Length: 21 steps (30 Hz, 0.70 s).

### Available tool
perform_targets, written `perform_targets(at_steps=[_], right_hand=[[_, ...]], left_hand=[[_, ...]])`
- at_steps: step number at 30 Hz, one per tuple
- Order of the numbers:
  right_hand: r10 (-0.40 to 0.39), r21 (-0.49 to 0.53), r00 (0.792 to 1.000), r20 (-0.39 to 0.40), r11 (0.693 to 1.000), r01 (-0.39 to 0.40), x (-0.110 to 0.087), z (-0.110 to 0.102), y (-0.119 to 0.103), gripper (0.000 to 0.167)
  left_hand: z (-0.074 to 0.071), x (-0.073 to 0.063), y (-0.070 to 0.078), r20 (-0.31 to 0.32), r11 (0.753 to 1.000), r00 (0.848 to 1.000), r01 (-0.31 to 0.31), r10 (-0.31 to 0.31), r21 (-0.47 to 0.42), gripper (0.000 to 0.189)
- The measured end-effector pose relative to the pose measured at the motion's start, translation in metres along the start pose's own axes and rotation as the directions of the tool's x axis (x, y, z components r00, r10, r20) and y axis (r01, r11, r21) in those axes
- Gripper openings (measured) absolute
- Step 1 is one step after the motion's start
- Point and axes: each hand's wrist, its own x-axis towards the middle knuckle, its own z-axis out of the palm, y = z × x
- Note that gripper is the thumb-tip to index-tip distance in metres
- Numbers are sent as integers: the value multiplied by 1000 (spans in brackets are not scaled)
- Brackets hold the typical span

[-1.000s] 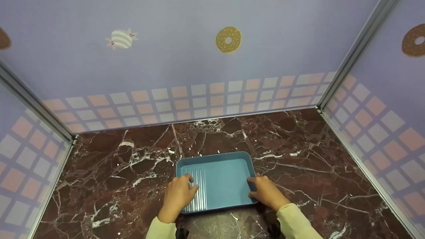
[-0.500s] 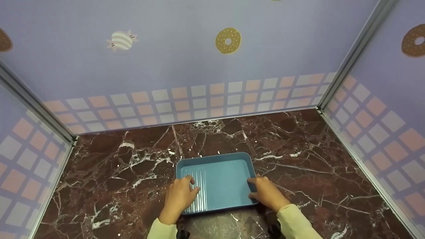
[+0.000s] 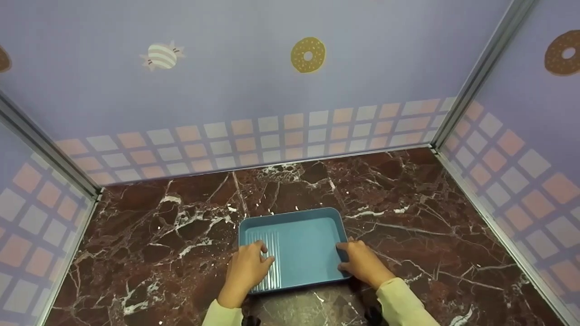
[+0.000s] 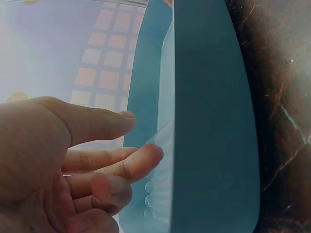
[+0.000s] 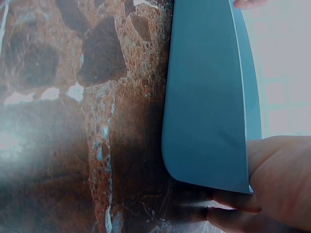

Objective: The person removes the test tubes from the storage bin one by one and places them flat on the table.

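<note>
A shallow rectangular blue tray (image 3: 310, 251) lies on the dark marbled surface, with a shiny ribbed strip (image 3: 273, 276) along its left side. My right hand (image 3: 364, 262) grips the tray's right wall, thumb inside and other fingers outside in the right wrist view. Over the ribbed strip hovers my left hand (image 3: 247, 267), its fingers loosely bent and spread, holding nothing. In the left wrist view, the left fingers (image 4: 146, 162) lie beside the inner face of the tray's near wall (image 4: 214, 121). Part of the tray's left rim is hidden behind the left hand.
Reddish-brown marbled surface (image 3: 149, 244) with small white flecks surrounds the tray. A lilac back wall (image 3: 235, 81) with checked bands and sweet prints stands behind, and side panels (image 3: 516, 172) close in at left and right.
The left hand has shifted very slightly to the right and down over the ribbed strip. The right hand keeps its hold and the tray stays in place; the head view has swung slightly.
</note>
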Motion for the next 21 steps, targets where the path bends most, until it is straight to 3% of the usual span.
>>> perform_targets(at_steps=[21], right_hand=[[-10,-14,1000,-18,1000,10,0,0,0,52]], left_hand=[[3,-1,1,15,1000,1000,-1,1,-18,20]])
